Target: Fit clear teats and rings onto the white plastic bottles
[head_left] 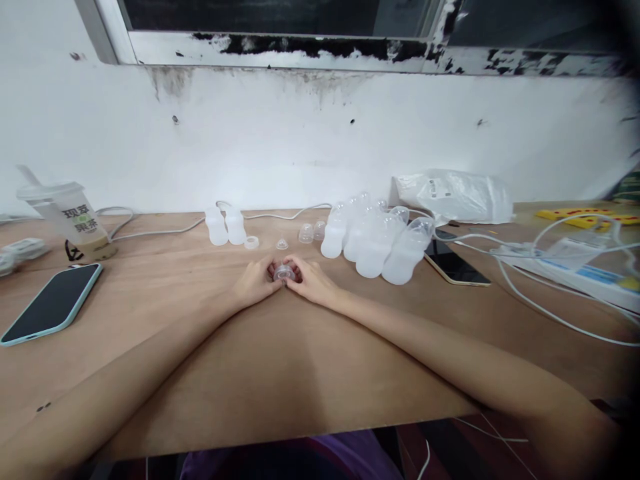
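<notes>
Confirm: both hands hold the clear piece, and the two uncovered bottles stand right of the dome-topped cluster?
Not quite: the head view shows the two uncovered bottles left of the dome-topped cluster. Both hands do hold the clear piece.

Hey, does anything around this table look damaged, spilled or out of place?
Yes, the window frame: ragged black patches break its white surface, as if paint is peeling. The wall below has brownish stains. I see no spill on the table; the clear part between the left hand and right hand is too small to judge.
</notes>
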Available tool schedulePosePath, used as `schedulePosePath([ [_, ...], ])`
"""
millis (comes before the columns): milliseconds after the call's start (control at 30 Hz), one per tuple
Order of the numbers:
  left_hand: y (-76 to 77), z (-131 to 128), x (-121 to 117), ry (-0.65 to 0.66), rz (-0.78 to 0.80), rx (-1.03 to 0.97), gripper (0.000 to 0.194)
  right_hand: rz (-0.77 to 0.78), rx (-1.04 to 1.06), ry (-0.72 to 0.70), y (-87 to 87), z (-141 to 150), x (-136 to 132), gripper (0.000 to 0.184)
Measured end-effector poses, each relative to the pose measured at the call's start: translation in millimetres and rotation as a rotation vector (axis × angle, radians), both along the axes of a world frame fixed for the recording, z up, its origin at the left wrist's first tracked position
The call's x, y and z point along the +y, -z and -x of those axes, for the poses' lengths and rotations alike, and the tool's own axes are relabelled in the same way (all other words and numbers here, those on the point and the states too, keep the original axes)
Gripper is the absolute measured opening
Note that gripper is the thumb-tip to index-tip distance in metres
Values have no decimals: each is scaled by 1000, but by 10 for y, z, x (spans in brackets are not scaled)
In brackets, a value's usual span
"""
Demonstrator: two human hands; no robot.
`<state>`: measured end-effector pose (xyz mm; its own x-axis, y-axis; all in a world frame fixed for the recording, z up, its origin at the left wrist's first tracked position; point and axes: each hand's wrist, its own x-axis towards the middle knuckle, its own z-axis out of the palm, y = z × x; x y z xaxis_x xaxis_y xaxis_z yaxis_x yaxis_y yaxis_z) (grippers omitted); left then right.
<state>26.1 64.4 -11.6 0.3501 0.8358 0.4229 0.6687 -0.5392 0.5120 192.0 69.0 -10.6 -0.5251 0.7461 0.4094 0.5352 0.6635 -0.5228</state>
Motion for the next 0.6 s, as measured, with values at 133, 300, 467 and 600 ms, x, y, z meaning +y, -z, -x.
schedulePosePath([
  [133,2,-21,7,-8,14,-44,9,-12,-9,-22,-3,34,-13,27],
  [300,32,-11,34,6,28,-85,7,-30,-25,-18,0,56,-15,22],
  [467,34,18,33,4,27,-97,6,-34,26,-17,8,60,-1,24],
  [600,39,42,50,-14,25,-161,10,-72,87,-15,9,58,7,22],
])
